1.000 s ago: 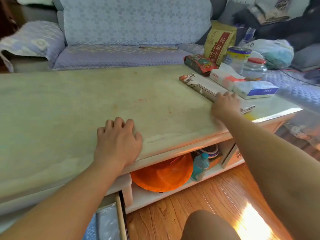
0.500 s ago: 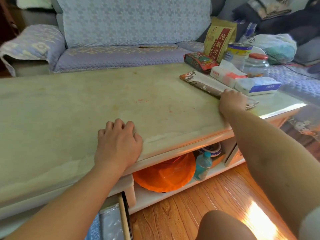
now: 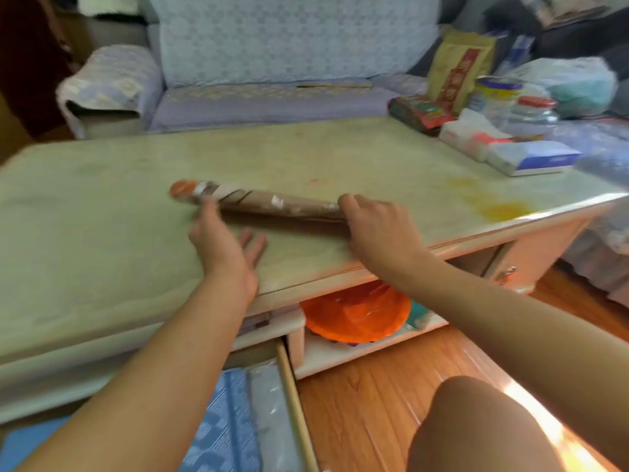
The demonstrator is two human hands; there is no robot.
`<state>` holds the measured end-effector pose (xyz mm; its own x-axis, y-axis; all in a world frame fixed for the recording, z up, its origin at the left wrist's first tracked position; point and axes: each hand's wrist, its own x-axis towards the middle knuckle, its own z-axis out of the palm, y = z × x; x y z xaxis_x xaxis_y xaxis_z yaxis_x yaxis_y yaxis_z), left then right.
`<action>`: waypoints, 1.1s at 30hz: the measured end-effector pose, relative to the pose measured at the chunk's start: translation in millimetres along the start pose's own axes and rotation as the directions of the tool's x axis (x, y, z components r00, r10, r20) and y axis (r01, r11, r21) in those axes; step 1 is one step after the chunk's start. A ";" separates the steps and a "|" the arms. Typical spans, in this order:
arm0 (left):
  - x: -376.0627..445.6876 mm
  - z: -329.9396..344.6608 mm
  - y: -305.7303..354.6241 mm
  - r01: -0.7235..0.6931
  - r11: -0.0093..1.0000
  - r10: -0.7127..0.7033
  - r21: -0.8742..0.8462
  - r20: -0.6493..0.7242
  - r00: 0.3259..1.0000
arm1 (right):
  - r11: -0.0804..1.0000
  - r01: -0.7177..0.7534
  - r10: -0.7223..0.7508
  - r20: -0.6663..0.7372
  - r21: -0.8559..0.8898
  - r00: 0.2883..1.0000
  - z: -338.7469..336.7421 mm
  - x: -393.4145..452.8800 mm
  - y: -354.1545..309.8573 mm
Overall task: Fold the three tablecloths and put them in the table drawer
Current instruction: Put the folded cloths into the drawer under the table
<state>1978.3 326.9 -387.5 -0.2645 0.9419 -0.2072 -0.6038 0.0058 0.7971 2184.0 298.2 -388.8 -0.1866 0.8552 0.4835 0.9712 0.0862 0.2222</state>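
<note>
A home living room: covered sofa (image 3: 292, 46), cluttered coffee table (image 3: 102, 206), wood floor (image 3: 367, 403).

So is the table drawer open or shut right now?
Open: the drawer is pulled out below the tabletop, with blue and grey folded cloths showing inside.

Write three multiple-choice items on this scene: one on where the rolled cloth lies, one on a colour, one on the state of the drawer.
1. Where does the rolled cloth lie?
A. on the tabletop
B. in the drawer
C. on the sofa

2. What colour is the basin under the table?
A. green
B. orange
C. white

3. How is the drawer?
A. shut
B. taken out
C. pulled open

Answers:
1 A, it lies across the tabletop, the right hand gripping one end, the left hand open by the other.
2 B, it shows orange on the lower shelf.
3 C, folded blue cloth shows inside it.
</note>
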 end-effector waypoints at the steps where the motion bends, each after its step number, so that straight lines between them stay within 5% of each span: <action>1: -2.6 -18.4 15.4 0.135 0.971 -0.133 -0.196 0.023 0.991 | 0.996 0.077 -0.076 -0.055 0.033 0.996 -3.0 -11.4 -18.9; 6: -17.1 -144.5 84.4 0.054 0.998 -0.059 -0.033 -0.167 0.984 | 0.921 0.355 -0.300 -0.288 0.162 0.909 -10.0 -55.8 -95.7; 10: -24.5 -241.3 146.8 0.018 0.992 0.004 0.128 -0.169 0.986 | 0.823 0.530 -0.432 -0.379 0.206 0.818 -21.6 -76.6 -159.6; 13: -52.9 -319.6 171.9 0.189 0.941 -0.165 0.280 -0.108 0.980 | 0.749 0.627 -0.574 -0.261 0.216 0.776 -9.6 -102.1 -203.4; 16: -70.7 -376.0 156.8 0.367 0.742 -0.302 0.561 -0.209 0.930 | 0.677 0.660 -0.702 0.018 0.325 0.712 31.4 -120.7 -229.3; 19: -51.1 -400.3 114.0 0.385 0.653 -0.228 0.652 -0.315 0.921 | 0.686 0.635 -0.722 0.224 0.354 0.655 72.9 -127.3 -245.6; 21: -34.0 -402.5 83.4 0.302 0.446 -0.047 0.842 -0.314 0.948 | 0.716 0.586 -0.698 0.379 0.378 0.608 90.6 -130.8 -253.1; 23: -31.9 -404.2 58.9 0.177 -0.042 0.178 0.983 -0.167 0.970 | 0.712 0.531 -0.701 0.439 0.459 0.561 103.2 -132.0 -254.1; 25: -41.2 -396.3 48.7 0.001 -0.466 0.200 0.885 0.105 0.974 | 0.688 0.482 -0.724 0.464 0.542 0.511 108.3 -128.3 -251.8; 27: -43.5 -396.8 40.3 -0.226 -0.575 -0.051 0.786 0.241 0.969 | 0.679 0.481 -0.728 0.424 0.555 0.539 106.4 -126.2 -251.5; 29: -37.0 -407.2 31.0 -0.274 -0.560 -0.284 0.781 0.129 0.950 | 0.713 0.420 -0.695 0.488 0.562 0.528 105.5 -129.2 -253.9; 31: -25.1 -414.6 28.2 -0.266 -0.565 -0.405 0.781 0.018 0.914 | 0.726 0.402 -0.687 0.575 0.557 0.445 115.5 -137.7 -258.3; 33: -12.8 -413.6 28.9 -0.265 -0.580 -0.425 0.770 -0.009 0.905 | 0.737 0.433 -0.676 0.574 0.519 0.463 129.5 -143.1 -259.6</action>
<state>1653.2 176.1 -596.4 0.0104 0.8474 -0.5309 0.9996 0.0060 0.0292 1977.8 219.7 -625.3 -0.6575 0.6306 -0.4124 0.7121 0.6990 -0.0663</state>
